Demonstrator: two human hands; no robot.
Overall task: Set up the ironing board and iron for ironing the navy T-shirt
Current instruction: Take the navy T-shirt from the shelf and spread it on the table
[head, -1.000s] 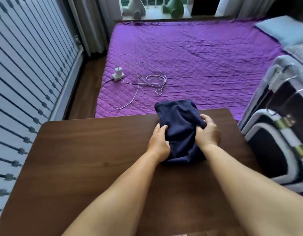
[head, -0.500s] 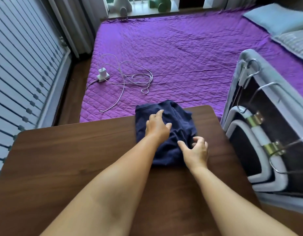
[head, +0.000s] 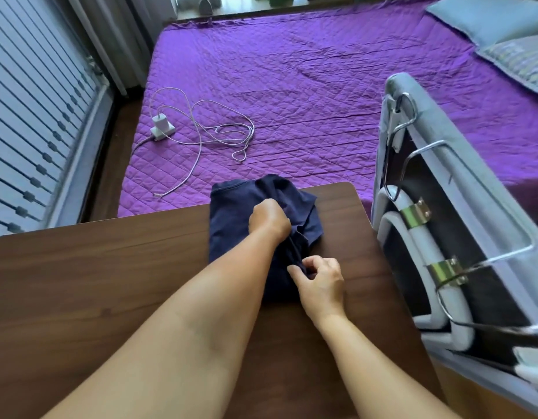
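The navy T-shirt (head: 231,225) lies bunched at the far edge of the brown wooden table (head: 110,282). My left hand (head: 269,220) is closed on a fold near the shirt's middle. My right hand (head: 320,282) pinches the cloth at its near edge. A folded ironing board (head: 461,213) with a grey cover, white legs and metal clips leans on its side right of the table. No iron is in view.
A bed with a purple quilt (head: 307,101) lies beyond the table. On it are a white charger with its cable (head: 195,131) and pillows (head: 497,28) at the far right. A striped wardrobe door (head: 29,122) lines the left.
Both hands moved from gripping the shirt's sides: the left went to its middle and closed on a fold, the right dropped to the near edge. The view shifted right, showing more of the ironing board.
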